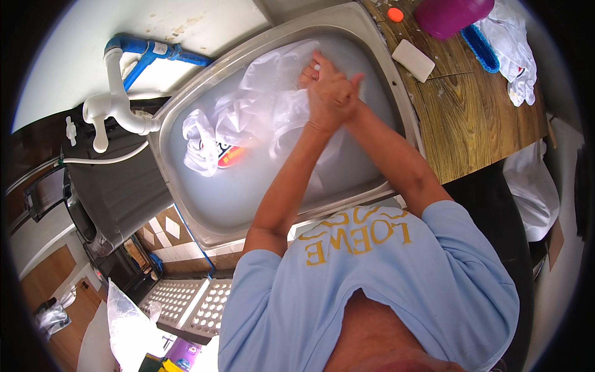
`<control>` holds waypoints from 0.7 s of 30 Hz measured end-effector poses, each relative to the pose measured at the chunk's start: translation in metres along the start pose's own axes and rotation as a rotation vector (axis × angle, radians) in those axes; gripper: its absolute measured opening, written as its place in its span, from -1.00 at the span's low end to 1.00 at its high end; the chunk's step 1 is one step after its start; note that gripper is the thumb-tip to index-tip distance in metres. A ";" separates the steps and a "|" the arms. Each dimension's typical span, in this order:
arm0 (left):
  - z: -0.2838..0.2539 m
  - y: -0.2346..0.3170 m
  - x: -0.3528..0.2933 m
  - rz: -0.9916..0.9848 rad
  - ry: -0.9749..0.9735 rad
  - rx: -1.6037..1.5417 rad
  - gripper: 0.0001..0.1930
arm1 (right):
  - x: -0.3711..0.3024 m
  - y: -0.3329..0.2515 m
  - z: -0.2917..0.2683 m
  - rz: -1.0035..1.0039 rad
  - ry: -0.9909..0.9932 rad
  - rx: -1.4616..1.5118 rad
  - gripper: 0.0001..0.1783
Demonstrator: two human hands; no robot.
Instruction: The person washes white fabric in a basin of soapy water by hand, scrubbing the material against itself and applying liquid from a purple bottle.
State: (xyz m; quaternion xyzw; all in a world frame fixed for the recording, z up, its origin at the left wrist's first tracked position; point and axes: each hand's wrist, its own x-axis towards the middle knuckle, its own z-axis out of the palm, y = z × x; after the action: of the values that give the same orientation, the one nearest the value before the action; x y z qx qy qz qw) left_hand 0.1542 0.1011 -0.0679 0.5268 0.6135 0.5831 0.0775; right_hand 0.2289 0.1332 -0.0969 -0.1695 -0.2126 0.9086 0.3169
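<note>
A white garment (pixel 273 68) lies half sunk in cloudy water inside a metal sink (pixel 403 118). Over its far right part, my left hand (pixel 326 102) and my right hand (pixel 349 94) are pressed together and overlap. Both are closed, with a bit of white cloth showing between the fingers; where one hand ends and the other begins is partly hidden. Toward the sink's left side, bunched white fabric (pixel 199 146) floats with a red, orange and dark print (pixel 230 155). Whether it is the same garment I cannot tell.
Left of the sink is a white faucet (pixel 111 108) on blue pipe (pixel 145 53). The wooden counter (pixel 458 124) at right holds a pale soap bar (pixel 413 60), an orange cap (pixel 395 14), a purple container (pixel 449 15), a blue brush (pixel 480 48) and white cloth (pixel 511 46).
</note>
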 end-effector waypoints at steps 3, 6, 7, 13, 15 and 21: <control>-0.026 -0.023 0.009 -0.185 0.048 -0.119 -0.74 | -0.001 -0.012 0.053 0.221 0.523 0.002 -0.56; -0.068 -0.025 0.033 -0.540 0.074 -0.123 -0.48 | -0.010 -0.029 0.041 0.177 0.379 0.144 -0.54; -0.071 -0.014 0.036 -0.673 0.018 -0.249 -0.45 | -0.008 -0.038 0.033 0.145 0.422 0.155 -0.53; -0.087 -0.007 0.025 -0.712 -0.102 -0.484 -0.52 | 0.003 -0.048 0.011 0.145 0.406 0.112 -0.57; -0.095 -0.018 0.016 -0.639 -0.261 -0.365 -0.64 | 0.001 -0.047 0.023 0.091 0.410 -0.084 -0.66; -0.067 -0.035 -0.012 -0.253 -0.417 0.386 -0.73 | -0.005 -0.042 0.002 -0.245 0.370 -1.474 -0.55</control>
State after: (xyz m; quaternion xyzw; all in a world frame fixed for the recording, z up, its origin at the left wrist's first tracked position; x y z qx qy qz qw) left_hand 0.0926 0.0585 -0.0813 0.5595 0.7446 0.3209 0.1721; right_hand 0.2531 0.1592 -0.0733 -0.4614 -0.7240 0.4474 0.2506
